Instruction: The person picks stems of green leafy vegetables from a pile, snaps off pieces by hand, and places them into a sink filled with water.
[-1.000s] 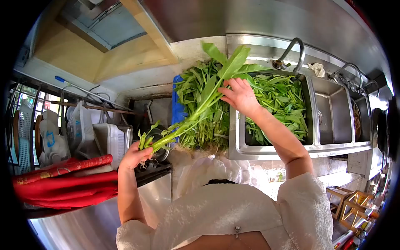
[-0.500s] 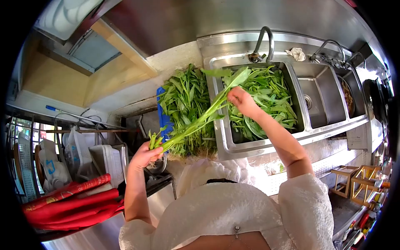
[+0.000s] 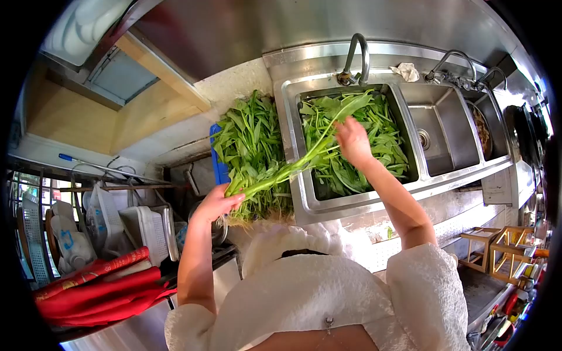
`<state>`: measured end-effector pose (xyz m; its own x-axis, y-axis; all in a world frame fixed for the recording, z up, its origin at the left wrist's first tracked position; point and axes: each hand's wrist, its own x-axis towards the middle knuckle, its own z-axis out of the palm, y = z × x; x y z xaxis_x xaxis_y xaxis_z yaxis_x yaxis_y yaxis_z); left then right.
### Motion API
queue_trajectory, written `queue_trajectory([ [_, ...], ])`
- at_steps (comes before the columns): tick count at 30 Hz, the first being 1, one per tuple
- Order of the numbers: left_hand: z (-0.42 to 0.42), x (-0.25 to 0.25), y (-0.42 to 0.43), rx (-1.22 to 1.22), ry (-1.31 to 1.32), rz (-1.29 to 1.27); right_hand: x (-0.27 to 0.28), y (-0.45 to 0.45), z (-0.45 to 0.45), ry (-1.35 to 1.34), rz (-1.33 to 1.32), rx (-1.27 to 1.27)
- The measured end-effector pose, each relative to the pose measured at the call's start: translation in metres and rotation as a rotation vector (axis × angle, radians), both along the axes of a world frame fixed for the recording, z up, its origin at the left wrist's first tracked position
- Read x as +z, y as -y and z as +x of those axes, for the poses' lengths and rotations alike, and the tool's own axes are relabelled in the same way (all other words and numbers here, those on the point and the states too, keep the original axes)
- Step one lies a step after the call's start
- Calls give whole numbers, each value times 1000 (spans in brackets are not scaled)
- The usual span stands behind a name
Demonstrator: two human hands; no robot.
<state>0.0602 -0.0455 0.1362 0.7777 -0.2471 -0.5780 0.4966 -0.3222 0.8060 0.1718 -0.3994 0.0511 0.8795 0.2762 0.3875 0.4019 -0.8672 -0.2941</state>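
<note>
My left hand (image 3: 218, 203) is closed around the thick lower end of a few long water spinach stalks (image 3: 281, 174), beside the heap on the left. The stalks slant up to the right across the sink's rim. My right hand (image 3: 353, 141) has its fingers curled at their leafy upper end, over the left basin; the fingertips are partly hidden. Below it, more water spinach (image 3: 380, 131) fills that basin. A second heap of water spinach (image 3: 252, 137) lies left of the sink, with roots showing at its near end, over a blue crate (image 3: 219, 158).
The steel sink's rim (image 3: 351, 206) separates the heap from the basins. A bare middle basin (image 3: 440, 153) and a basin with a strainer (image 3: 480, 131) lie to the right. A faucet (image 3: 363, 55) rises behind. White plastic baskets (image 3: 146, 228) and red bags (image 3: 105, 292) are at left.
My right hand has moved slightly right along the stalks toward their leafy tips. My left hand keeps its hold on the stem ends. The whole view has shifted a little.
</note>
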Motion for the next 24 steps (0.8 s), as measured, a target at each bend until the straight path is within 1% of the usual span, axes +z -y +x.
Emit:
queue_trajectory([
  [1, 1, -1, 1, 1, -4, 0, 9, -4, -4, 136, 42, 242],
  [3, 6, 0, 3, 13, -28, -39, 5, -8, -12, 41, 15, 396],
  [4, 9, 3, 4, 12, -26, -15, 3, -7, -12, 40, 17, 395],
  [6, 9, 2, 7, 24, -20, -20, -1, -6, -8, -205, 96, 405],
  [7, 10, 2, 9, 39, -8, -25, -6, -8, -3, -200, 97, 407],
  [9, 11, 0, 22, 36, -18, -69, -28, -12, 7, -442, 661, 161],
  [10, 14, -3, 30, 28, 29, -53, -41, -15, 15, -492, 771, 80],
  [11, 18, -6, 38, 21, 76, -37, -44, -19, 19, -491, 770, 80],
  [13, 26, -10, 47, 20, 73, -12, -48, -30, 28, -593, 1008, -178],
  [14, 28, -12, 51, -26, 116, 17, -55, -32, 35, -603, 1060, -259],
  [15, 29, -12, 52, -72, 160, 44, -59, -27, 52, -713, 1126, -572],
  [16, 27, -12, 51, -70, 160, 44, -96, 2, 77, -677, 1318, -574],
  [17, 23, -10, 46, -54, 172, 71, -70, 16, 76, -693, 1254, -675],
  [19, 21, -5, 41, -32, 181, 98, -60, 39, 78, -526, 300, -322],
  [21, 19, -1, 41, -44, 195, 153, -44, 18, 60, -495, 466, -126],
  [22, 20, -5, 40, -24, 179, 118, -38, 6, 50, -544, 688, 126],
  [23, 22, -9, 37, -22, 178, 117, -19, -1, 39, -510, 494, 280],
  [24, 23, -12, 33, 2, 161, 126, -2, 1, 34, -614, 438, 277],
])
